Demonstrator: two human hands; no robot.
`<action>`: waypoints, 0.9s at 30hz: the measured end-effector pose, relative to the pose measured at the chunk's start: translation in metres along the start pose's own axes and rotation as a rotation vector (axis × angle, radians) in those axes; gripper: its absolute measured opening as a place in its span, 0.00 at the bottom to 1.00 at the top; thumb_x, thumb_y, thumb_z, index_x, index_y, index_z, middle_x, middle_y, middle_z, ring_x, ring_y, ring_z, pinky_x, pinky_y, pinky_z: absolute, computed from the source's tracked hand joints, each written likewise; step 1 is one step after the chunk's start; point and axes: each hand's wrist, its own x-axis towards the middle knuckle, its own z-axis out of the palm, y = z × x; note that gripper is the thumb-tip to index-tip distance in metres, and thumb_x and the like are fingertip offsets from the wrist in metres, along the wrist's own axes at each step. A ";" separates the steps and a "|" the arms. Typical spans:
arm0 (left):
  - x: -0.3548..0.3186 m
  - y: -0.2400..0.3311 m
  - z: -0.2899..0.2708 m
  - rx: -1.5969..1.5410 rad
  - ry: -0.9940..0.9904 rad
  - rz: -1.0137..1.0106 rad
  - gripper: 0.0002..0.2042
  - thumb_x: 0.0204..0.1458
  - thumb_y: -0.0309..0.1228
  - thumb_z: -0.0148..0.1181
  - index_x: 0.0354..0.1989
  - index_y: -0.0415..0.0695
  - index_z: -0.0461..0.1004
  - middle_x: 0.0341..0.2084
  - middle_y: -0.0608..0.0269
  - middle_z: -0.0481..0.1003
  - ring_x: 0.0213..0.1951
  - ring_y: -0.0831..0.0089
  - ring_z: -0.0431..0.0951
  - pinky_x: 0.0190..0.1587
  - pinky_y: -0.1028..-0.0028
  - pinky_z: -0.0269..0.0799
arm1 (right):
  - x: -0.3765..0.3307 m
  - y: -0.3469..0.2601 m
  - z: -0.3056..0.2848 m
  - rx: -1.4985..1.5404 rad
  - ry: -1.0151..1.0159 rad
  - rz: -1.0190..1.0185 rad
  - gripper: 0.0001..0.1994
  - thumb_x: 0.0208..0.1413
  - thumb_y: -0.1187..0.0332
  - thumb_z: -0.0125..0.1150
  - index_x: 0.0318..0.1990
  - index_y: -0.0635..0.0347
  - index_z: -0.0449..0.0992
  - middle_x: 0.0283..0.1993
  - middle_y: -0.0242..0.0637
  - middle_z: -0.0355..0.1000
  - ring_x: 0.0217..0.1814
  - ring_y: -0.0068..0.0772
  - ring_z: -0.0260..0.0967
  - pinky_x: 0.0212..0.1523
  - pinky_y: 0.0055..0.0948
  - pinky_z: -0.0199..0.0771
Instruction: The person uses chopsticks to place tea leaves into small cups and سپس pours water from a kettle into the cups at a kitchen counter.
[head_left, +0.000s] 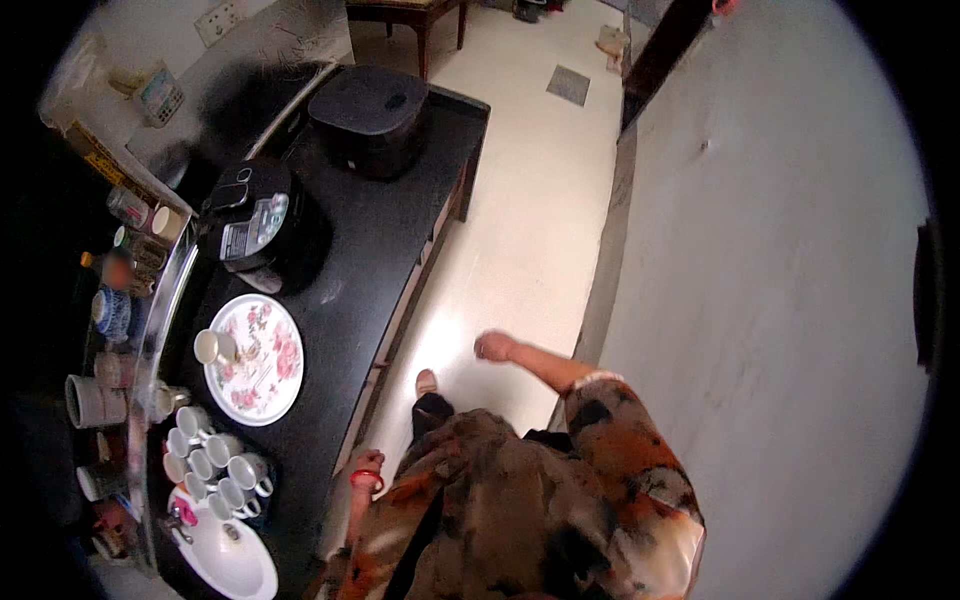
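My left hand [368, 461], with a red bangle at its wrist, hangs low beside the front edge of the black counter [345, 270]. Its fingers are small and blurred, so their pose is unclear, and I see nothing held. Over the pale floor, my right hand [493, 346] is held out in front of my body with its fingers curled in and no object showing. On the counter, a round floral tray [275, 355] lies closest to my left side, bearing one white cup [214, 347] near its left rim. Several white mugs [222, 449] stand grouped nearer to me.
A white oval sink [225, 555] is set in the counter's near end. Farther along stand a black rice cooker [250, 215] and a dark lidded appliance [367, 110]. Jars [97, 402] line the left shelf. A pale wall [760, 280] bounds the walkway [520, 250] on the right; a wooden stool [425, 20] stands beyond.
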 end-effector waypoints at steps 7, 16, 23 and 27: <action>0.130 0.168 0.029 0.380 -0.360 0.162 0.10 0.47 0.36 0.54 0.30 0.42 0.73 0.25 0.61 0.74 0.28 0.74 0.71 0.33 0.72 0.67 | -0.056 -0.018 -0.044 0.420 -0.058 0.287 0.13 0.42 0.78 0.50 0.39 0.62 0.72 0.32 0.35 0.72 0.31 0.26 0.68 0.33 0.25 0.69; 0.247 0.407 0.158 0.409 -0.598 0.254 0.09 0.46 0.32 0.56 0.31 0.39 0.72 0.26 0.65 0.74 0.32 0.77 0.71 0.37 0.77 0.66 | -0.100 0.077 -0.091 0.735 0.336 0.577 0.09 0.51 0.71 0.51 0.38 0.64 0.72 0.29 0.37 0.72 0.32 0.25 0.68 0.37 0.26 0.68; 0.308 0.571 0.275 0.522 -0.639 0.281 0.09 0.46 0.32 0.56 0.33 0.40 0.73 0.26 0.64 0.74 0.31 0.77 0.71 0.38 0.77 0.66 | -0.093 0.217 -0.191 0.726 0.468 0.622 0.07 0.49 0.71 0.52 0.34 0.66 0.72 0.26 0.37 0.70 0.28 0.22 0.66 0.33 0.23 0.67; 0.342 0.649 0.316 0.473 -0.649 0.324 0.11 0.46 0.30 0.57 0.36 0.39 0.71 0.28 0.64 0.74 0.32 0.78 0.72 0.38 0.77 0.66 | -0.056 0.302 -0.272 0.381 0.439 0.612 0.10 0.49 0.65 0.53 0.33 0.63 0.72 0.28 0.40 0.72 0.29 0.33 0.69 0.32 0.29 0.68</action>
